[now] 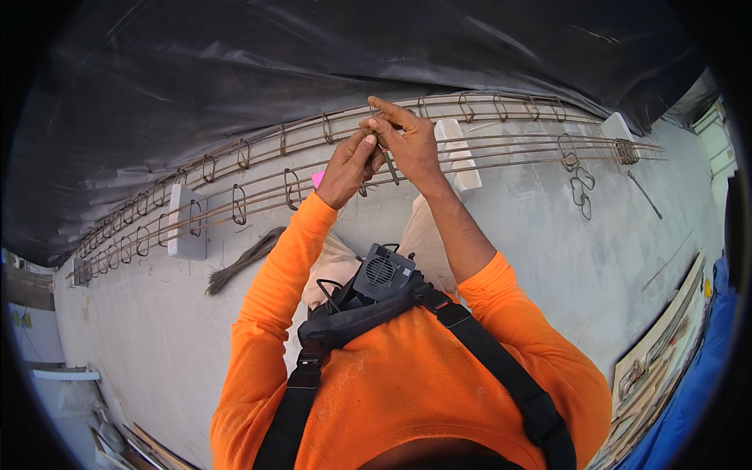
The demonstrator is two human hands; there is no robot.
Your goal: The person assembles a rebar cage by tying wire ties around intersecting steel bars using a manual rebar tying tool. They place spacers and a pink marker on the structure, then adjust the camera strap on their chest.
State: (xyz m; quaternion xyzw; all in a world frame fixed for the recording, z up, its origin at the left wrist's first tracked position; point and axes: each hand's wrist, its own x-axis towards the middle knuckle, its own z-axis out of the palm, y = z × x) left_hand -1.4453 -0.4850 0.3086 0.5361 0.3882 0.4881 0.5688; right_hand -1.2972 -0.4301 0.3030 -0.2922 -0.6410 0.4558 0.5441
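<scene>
Both my hands meet over the near rebar cage (282, 188), a long row of thin steel bars with bent stirrups. My left hand (350, 166) is closed, thumb and fingers pinched together on something too small to make out. Against it, my right hand (410, 145) has its thumb bent inward and its index finger reaching forward. A thin dark metal rod (392, 168) sticks out below the right hand's fingers, its upper part hidden. Just left of the hands shows a bright pink piece (317, 178). A bundle of tie wire (247, 262) lies on the concrete nearer to me.
White blocks (186, 223) prop up the cages. A second cage (509, 113) runs behind, beside black plastic sheeting (313, 47). Loose stirrups (582, 188) and a short metal rod (646, 196) lie on the right. Timber strips (658, 337) and a blue tarp (705, 376) line the right edge.
</scene>
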